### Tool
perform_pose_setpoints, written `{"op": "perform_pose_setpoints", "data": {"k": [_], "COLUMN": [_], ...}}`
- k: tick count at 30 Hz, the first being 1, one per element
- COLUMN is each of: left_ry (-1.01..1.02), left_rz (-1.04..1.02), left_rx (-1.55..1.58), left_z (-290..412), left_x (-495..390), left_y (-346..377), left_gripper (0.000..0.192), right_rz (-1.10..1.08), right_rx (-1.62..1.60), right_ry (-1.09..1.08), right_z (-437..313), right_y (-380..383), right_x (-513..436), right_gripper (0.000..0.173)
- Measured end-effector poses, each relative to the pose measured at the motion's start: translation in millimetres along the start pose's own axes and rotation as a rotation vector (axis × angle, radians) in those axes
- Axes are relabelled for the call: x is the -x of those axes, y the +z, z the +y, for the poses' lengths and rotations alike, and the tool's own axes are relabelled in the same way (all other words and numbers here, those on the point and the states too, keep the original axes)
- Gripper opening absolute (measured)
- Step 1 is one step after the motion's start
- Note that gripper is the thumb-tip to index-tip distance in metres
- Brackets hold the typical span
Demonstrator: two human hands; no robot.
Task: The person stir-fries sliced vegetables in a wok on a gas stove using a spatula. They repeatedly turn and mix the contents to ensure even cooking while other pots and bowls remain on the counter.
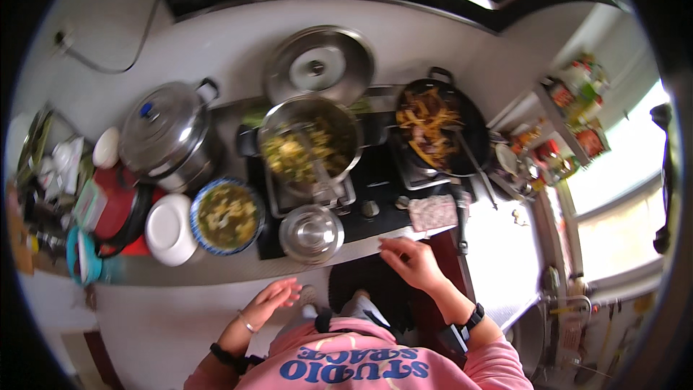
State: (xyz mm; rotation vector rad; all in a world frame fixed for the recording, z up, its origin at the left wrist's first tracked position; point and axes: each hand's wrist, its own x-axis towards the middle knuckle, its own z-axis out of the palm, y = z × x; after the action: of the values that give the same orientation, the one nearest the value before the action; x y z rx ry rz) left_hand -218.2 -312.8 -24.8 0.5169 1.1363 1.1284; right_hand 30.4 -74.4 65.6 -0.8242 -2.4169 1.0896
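My left hand (273, 299) is in the air before the counter's front edge, fingers apart and holding nothing. Just in front of the stove's right part hovers my right hand (411, 262), also empty, its fingers loosely spread, below a folded patterned cloth (432, 213). A steel pot (354, 160) of chopped food with a ladle (319, 170) in it stands on the left burner. On the right burner is a black wok (471, 146) with orange strips of food and a spatula (474, 160). A steel bowl or lid (311, 234) rests at the stove's front edge, beside a blue-rimmed bowl of soup (227, 216).
A large lidded steel pot (162, 130), a white dish (171, 229) and a red-and-black pan (116, 206) crowd the left counter. A big steel lid (319, 65) leans on the back wall. The wok's handle (462, 227) juts over the front edge. Seasoning shelves (563, 114) stand right.
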Motion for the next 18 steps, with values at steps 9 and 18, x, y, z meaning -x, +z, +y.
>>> {"op": "perform_pose_setpoints", "data": {"k": [9,18], "left_ry": [-0.015,-0.124], "left_rz": [-0.449,-0.23], "left_rx": [-0.191,0.283], "left_z": [31,26], "left_x": [-94,-245], "left_y": [111,280], "left_gripper": [0.044,0.045], "right_rz": [0.594,0.239], "right_rx": [0.717,0.66], "right_ry": [0.423,0.321], "right_z": [140,202], "right_y": [-155,-243], "right_x": [8,-15], "right_gripper": [0.065,0.048]}}
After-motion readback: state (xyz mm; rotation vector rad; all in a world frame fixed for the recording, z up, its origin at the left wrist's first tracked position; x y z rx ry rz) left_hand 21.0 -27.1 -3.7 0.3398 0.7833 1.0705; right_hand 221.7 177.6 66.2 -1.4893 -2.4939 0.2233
